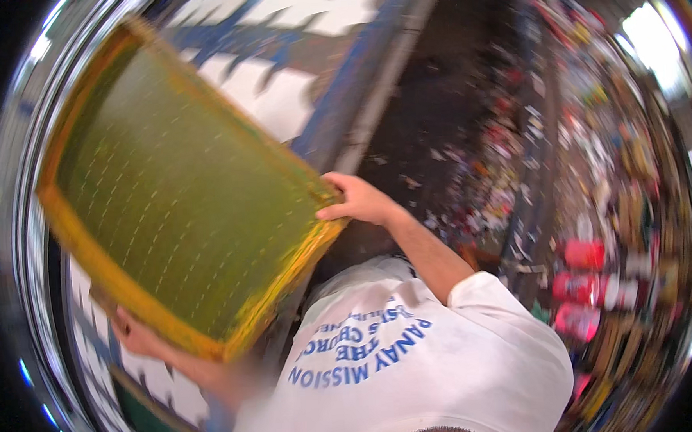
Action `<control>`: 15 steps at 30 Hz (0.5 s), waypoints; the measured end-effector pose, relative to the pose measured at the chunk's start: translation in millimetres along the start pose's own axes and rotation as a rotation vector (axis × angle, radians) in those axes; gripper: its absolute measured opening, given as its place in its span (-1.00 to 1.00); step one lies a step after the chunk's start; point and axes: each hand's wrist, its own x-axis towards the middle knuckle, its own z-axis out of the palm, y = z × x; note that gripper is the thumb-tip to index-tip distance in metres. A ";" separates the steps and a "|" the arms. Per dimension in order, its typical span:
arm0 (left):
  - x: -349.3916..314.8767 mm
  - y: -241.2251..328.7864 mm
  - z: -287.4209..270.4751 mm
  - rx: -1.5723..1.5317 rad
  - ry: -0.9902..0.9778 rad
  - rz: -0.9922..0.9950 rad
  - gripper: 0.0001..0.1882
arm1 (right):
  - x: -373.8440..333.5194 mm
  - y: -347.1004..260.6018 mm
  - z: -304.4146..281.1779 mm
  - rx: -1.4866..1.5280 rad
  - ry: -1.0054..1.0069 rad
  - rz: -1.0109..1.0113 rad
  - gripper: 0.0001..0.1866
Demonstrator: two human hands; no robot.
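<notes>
large rectangular frame with yellow rim and green mesh [179,170] held aslant above the long blue-stained desk [360,63]; whether they touch cannot be judged. right hand [353,201] pinches the frame's right corner, thumb and fingers on the rim. left hand [139,335] at the lower-left edge, fingers partly hidden, grip cannot be told. risk: one-sided hold could twist the frame, dropping a corner onto flat white jagged-edged pieces [284,102], scuffing or shifting them.

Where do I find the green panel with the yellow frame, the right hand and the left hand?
Green panel [180,185]: head view, middle of its surface.
Right hand [362,201]: head view, back of the hand.
Left hand [139,338]: head view, its visible part.
</notes>
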 end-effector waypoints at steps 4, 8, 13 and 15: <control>-58.2 158.5 75.7 -0.281 -0.219 0.063 -0.41 | -65.3 12.1 -102.7 0.151 0.183 -0.033 -0.23; -146.8 303.1 138.9 -0.395 -0.337 0.298 -0.43 | -151.3 44.0 -164.4 0.563 0.477 -0.052 -0.15; -286.8 464.2 202.4 -0.813 -0.808 0.357 -0.47 | -261.6 77.3 -197.9 0.575 0.927 -0.140 -0.18; -350.2 514.2 220.5 -0.939 -0.921 0.493 -0.49 | -297.6 88.9 -202.4 0.599 1.083 -0.160 -0.20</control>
